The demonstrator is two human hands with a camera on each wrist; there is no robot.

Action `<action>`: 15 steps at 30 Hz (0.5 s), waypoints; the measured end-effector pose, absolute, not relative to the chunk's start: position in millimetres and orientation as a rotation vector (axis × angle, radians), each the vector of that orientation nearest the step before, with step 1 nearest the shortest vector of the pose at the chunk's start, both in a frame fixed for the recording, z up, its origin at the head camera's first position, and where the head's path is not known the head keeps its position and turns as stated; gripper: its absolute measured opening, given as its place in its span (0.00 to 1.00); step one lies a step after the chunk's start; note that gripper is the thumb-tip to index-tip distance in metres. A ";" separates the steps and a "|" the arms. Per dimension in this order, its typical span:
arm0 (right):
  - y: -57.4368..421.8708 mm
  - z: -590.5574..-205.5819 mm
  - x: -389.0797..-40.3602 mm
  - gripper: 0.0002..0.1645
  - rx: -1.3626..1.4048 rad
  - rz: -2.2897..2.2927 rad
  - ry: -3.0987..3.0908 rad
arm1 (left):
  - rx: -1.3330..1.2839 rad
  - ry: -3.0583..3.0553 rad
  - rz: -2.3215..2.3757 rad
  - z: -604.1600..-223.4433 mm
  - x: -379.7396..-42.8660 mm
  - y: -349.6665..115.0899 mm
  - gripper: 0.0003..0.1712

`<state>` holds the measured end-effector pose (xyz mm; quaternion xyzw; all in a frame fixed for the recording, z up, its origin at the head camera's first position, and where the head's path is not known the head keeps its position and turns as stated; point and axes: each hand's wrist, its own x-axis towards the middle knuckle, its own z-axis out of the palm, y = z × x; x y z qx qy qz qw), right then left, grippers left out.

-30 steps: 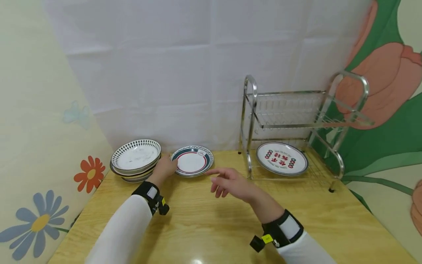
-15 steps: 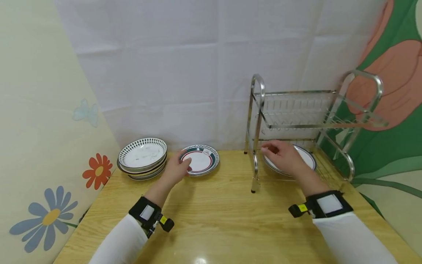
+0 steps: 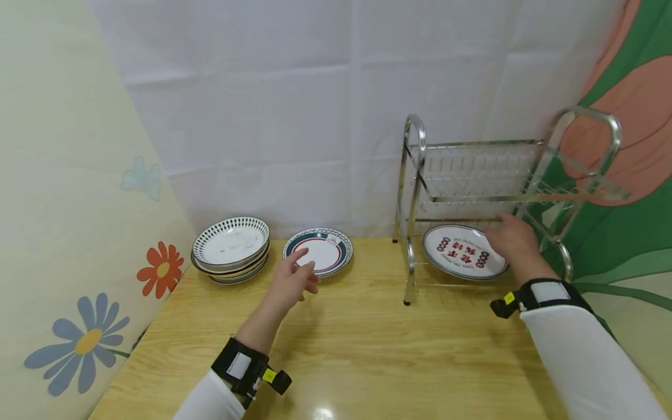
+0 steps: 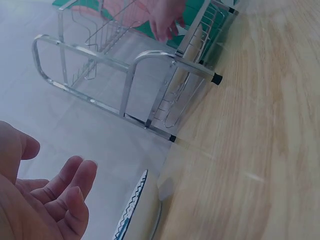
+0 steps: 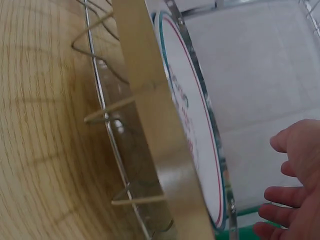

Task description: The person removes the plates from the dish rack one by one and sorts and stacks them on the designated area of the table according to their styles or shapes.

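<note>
My right hand [image 3: 513,238] is over the right edge of a white oval plate [image 3: 457,265] with red characters, which lies on the rack's lower shelf. In the right wrist view, loosely extended fingers [image 5: 285,194] hold nothing and stay apart from that plate. My left hand [image 3: 291,284] hovers in front of a green-banded round plate [image 3: 320,265], fingers spread, holding nothing. The left wrist view shows the same plate [image 4: 142,212] edge-on, below the fingers [image 4: 82,177]. To its left stands a stack of plates [image 3: 231,248], topped by one with a black-patterned rim.
A two-tier metal dish rack [image 3: 480,199] stands at the back right of the wooden table [image 3: 357,344]. A white cloth [image 3: 273,116] hangs behind. Flower-printed panels [image 3: 68,175] bound both sides.
My right hand has moved right, across the oval plate to its right side. My left hand has moved from beside the stack to in front of the green-banded plate. The head view has shifted slightly.
</note>
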<state>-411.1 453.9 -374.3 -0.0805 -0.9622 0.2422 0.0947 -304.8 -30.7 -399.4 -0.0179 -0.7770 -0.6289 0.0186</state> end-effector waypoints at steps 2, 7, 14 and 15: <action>459.3 -378.0 -413.0 0.40 -0.308 0.723 -2.832 | -0.033 -2.403 -1.977 -402.6 -303.5 -28.6 0.32; 466.1 -384.9 -416.7 0.39 -0.437 0.652 -2.868 | 0.008 -2.405 -2.008 -410.7 -300.7 -28.1 0.32; 478.8 -396.4 -415.3 0.32 -0.428 0.622 -2.998 | -0.012 -2.420 -2.012 -417.8 -300.6 -30.4 0.32; 480.4 -397.8 -414.8 0.32 -0.425 0.632 -3.012 | -0.015 -2.420 -2.010 -418.3 -300.8 -30.4 0.32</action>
